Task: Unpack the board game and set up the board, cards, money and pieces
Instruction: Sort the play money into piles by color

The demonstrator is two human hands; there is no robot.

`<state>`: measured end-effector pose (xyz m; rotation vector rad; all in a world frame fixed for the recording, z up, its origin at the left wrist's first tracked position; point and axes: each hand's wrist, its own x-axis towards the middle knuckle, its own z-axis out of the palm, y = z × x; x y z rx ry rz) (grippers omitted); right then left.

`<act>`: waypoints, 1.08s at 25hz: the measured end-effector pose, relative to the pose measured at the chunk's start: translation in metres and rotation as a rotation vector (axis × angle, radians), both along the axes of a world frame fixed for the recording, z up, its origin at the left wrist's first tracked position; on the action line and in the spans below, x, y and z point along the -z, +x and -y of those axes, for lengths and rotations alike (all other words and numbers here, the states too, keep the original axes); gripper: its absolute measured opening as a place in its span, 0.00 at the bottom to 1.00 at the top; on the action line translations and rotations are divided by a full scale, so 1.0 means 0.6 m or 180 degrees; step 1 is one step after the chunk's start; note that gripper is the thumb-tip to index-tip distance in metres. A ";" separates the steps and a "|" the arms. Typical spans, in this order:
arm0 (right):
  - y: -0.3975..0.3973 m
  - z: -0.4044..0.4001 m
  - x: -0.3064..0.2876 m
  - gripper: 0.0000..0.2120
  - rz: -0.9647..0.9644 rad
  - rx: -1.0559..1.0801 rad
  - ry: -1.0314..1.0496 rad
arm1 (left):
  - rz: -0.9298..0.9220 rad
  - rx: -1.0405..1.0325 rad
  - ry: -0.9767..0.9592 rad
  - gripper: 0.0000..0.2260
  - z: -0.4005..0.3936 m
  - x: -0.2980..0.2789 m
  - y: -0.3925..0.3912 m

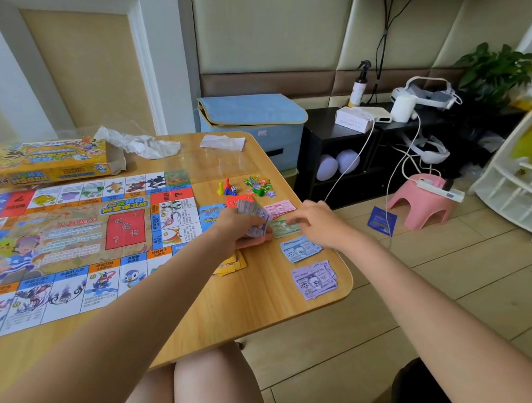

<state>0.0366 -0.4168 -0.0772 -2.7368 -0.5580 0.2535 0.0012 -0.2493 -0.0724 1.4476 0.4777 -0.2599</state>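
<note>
Head view: board (69, 236) is laid flat on worktop (252, 309), box (46, 163) behind it. A fanned wad of notes (253, 214) is gripped in L hand (241, 228). R hand (314, 223) is held w/ fingers relaxed, tips on green notes (283, 228). Pink (279, 208), blue (299, 248) & purple (314, 279) piles are set nearby; pawns (226, 188) beyond.

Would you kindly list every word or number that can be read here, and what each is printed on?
"500": blue banknotes, upside down to the camera.
"500": purple banknotes, likewise.
"?": red corner square of the board.
"500元": blue square on the board's near edge.
Board centre title, game box, white carton and the money in the left hand: too blurred.
</note>
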 end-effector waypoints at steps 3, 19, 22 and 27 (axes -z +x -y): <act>0.004 0.001 -0.005 0.18 0.0100 0.0113 0.0187 | 0.0212 0.0172 0.0041 0.05 -0.001 0.001 -0.006; -0.028 -0.002 -0.047 0.03 -0.0970 0.0451 0.2231 | 0.0284 0.0468 -0.0380 0.06 -0.022 -0.031 -0.031; -0.040 0.022 -0.050 0.07 -0.1157 0.0344 0.2114 | 0.0311 0.0654 -0.0139 0.05 -0.016 -0.027 -0.034; -0.068 0.050 -0.055 0.05 -0.1506 0.0312 0.1517 | 0.0177 0.0984 -0.0039 0.08 -0.005 -0.017 -0.052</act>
